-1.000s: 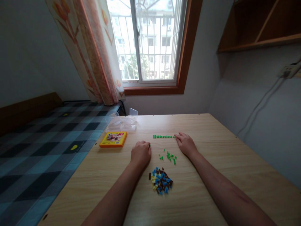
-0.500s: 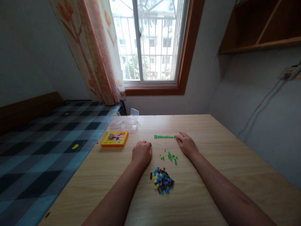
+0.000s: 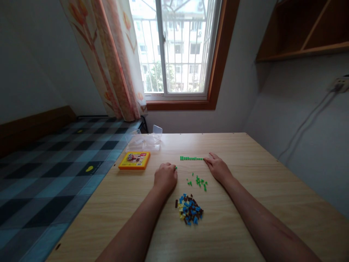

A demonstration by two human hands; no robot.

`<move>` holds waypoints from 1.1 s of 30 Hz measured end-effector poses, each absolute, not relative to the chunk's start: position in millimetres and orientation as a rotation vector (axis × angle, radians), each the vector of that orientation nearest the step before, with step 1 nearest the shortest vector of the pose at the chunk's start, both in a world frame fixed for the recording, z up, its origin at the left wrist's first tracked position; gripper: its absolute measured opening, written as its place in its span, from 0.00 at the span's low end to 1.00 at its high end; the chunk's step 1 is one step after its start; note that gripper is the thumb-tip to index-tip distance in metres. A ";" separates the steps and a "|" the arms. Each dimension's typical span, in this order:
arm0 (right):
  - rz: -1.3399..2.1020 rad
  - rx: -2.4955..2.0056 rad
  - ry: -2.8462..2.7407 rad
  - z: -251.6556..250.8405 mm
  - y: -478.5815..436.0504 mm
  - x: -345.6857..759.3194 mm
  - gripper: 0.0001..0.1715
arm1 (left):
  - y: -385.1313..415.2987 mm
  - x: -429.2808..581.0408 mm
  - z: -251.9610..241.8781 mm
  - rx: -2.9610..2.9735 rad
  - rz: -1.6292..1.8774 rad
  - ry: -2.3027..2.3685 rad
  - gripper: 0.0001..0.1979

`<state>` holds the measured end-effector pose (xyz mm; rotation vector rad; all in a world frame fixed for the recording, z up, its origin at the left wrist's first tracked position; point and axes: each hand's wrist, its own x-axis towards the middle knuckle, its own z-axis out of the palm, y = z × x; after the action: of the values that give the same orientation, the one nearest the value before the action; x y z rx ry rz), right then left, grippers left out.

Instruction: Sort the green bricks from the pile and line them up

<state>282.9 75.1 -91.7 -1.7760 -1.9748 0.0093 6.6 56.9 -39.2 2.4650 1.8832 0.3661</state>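
Observation:
A row of small green bricks runs left to right across the table. My right hand touches the row's right end, thumb and finger together on the last green brick. To the left, my left hand rests on the table with curled fingers, a green brick showing at its fingertips. Between and below the hands lie loose green bricks. Nearer to me is a mixed pile of blue, brown and pale yellow bricks.
An orange and yellow box lies at the table's left edge, with clear plastic packaging behind it. A bed with a checked cover adjoins the left side. Wall and window stand beyond the table.
The whole view has shifted slightly, so everything sits a little farther right. Both hands stay in nearly the same places on the table.

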 end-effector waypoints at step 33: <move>0.015 -1.516 -2.039 -79.9 60.6 260.1 0.22 | 57.9 6.7 -41.8 2.487 0.397 1.811 0.15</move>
<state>260.1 60.6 -79.9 -1.5165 -2.0386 0.0146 6.7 57.9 -41.8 2.4867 1.8112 0.3972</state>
